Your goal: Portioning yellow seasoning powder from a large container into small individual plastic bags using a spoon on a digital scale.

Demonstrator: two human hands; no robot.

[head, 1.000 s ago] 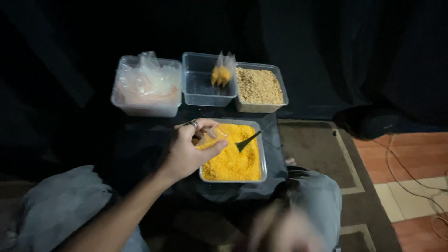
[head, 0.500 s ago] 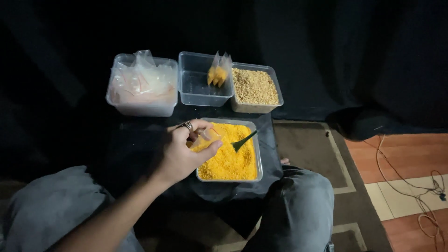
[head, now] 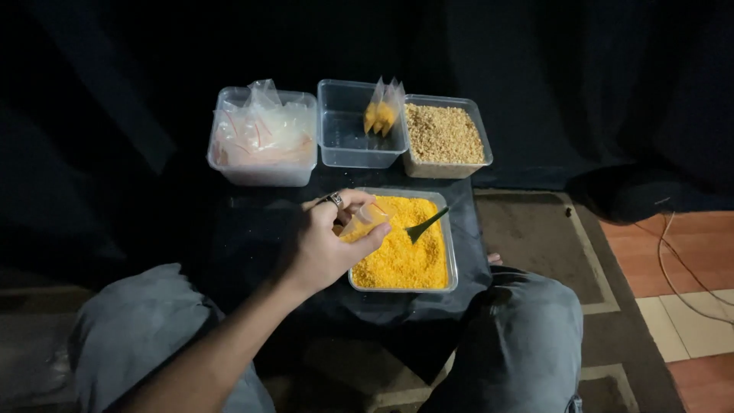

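My left hand (head: 325, 246), with a ring on one finger, reaches in from the lower left and holds a small clear plastic bag (head: 365, 220) at the near-left corner of a rectangular tray (head: 453, 269) full of yellow-orange crumbs. A dark green spoon (head: 425, 226) rests in the crumbs just right of the bag, its handle pointing up to the right. My right hand is out of view.
Three clear tubs stand behind the tray: one with empty plastic bags (head: 264, 141), a middle one (head: 345, 138) with filled yellow packets (head: 381, 113) propped against its right wall, and one with light-brown granules (head: 443, 136). My knees (head: 520, 336) flank the low dark cloth-covered surface.
A blurred hand low in the view one second ago has gone out of sight. My left hand has stayed over the tray with the bag.
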